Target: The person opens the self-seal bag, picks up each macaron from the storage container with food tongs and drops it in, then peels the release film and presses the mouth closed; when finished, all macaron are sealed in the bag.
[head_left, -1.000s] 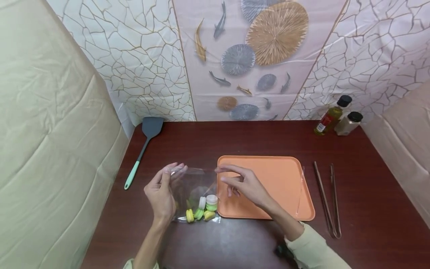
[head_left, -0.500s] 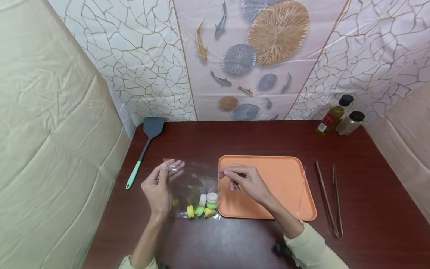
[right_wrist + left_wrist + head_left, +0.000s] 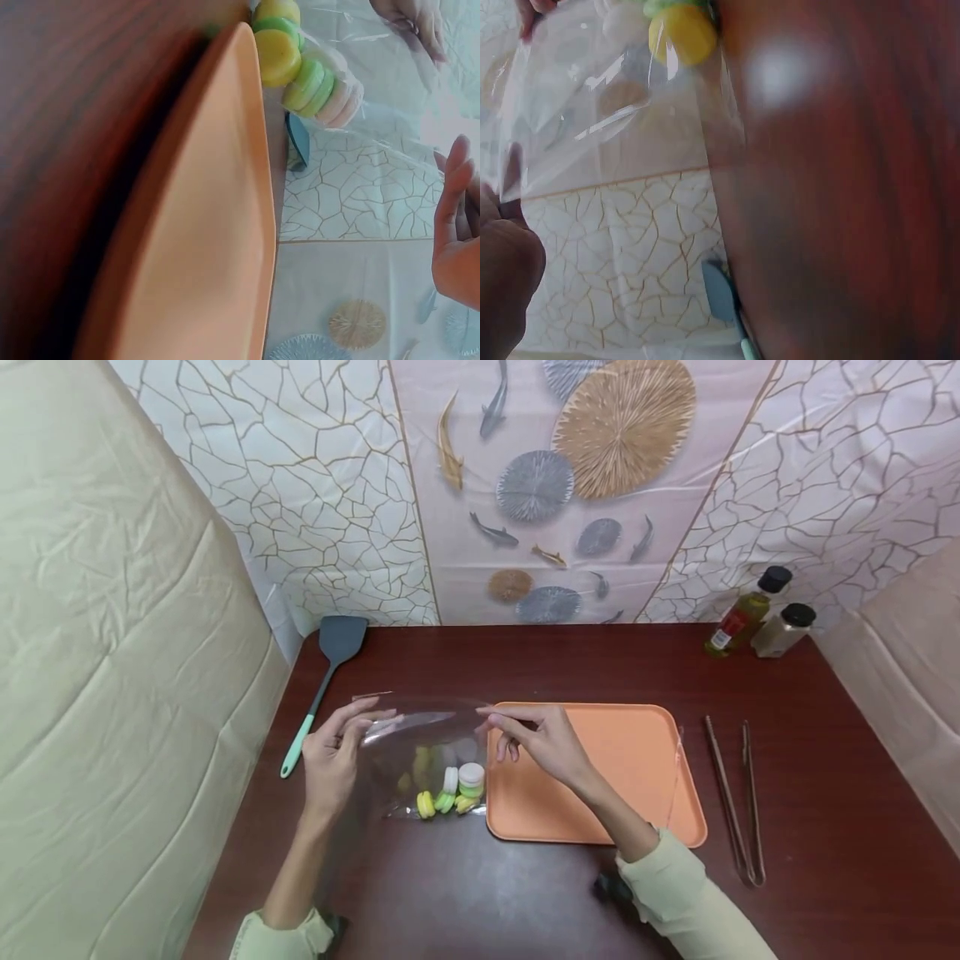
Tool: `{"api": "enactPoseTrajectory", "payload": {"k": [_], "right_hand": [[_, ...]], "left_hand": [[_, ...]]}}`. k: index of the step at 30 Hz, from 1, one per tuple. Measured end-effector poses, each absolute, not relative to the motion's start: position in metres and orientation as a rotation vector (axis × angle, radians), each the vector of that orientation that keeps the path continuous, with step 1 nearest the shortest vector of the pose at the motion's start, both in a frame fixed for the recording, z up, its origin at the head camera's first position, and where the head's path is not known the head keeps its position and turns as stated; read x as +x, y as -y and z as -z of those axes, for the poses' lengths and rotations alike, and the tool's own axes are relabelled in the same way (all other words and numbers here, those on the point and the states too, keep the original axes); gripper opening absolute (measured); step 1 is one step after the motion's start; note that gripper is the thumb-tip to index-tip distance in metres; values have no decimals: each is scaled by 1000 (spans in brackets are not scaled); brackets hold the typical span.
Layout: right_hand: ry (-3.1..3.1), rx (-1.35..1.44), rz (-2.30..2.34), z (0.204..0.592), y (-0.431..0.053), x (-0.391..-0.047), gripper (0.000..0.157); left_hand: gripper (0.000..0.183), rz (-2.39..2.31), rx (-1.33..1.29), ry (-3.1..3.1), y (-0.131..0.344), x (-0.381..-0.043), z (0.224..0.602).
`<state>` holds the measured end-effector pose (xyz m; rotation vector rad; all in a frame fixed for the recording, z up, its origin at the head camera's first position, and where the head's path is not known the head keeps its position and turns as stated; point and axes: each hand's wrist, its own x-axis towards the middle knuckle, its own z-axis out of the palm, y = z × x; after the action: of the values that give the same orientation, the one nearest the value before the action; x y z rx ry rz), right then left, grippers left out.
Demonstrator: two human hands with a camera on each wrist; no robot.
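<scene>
A clear plastic bag (image 3: 420,735) hangs between my two hands, left of the orange tray. Yellow, green and white macarons (image 3: 447,792) are gathered low in it. My left hand (image 3: 332,764) pinches the bag's upper left edge between thumb and fingers. On the opposite top corner, my right hand (image 3: 546,745) pinches the film, its forearm crossing the tray. In the right wrist view the macarons (image 3: 306,88) show through the film beside the tray's rim, with the right hand (image 3: 457,232) at the bag's edge. The left wrist view shows a yellow macaron (image 3: 681,36) at the top.
The orange tray (image 3: 600,827) lies on the dark wooden table (image 3: 465,902). Metal tongs (image 3: 738,810) are to its right. A spatula (image 3: 315,702) lies at the left, while an oil bottle (image 3: 738,618) and a black-capped jar (image 3: 783,631) stand at the back right.
Both hands have risen slightly, and the left has moved outward to the left. The bag with the macarons has shifted up in view, its top stretched wider between the hands.
</scene>
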<state>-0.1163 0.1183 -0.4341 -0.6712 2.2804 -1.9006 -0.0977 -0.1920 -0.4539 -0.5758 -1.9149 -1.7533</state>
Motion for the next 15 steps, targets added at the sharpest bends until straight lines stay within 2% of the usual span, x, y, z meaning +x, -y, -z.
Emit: {"api": "enactPoseTrajectory", "payload": {"k": [7,15], "right_hand": [[-2334,-795,1922,436,-119,-119,29],[-2180,-1045,1982,448,-125,-122,32]], "left_hand": [[31,1642,-741,2001,207,-104,450],[31,1837,-979,1930,223,-112,447]]}}
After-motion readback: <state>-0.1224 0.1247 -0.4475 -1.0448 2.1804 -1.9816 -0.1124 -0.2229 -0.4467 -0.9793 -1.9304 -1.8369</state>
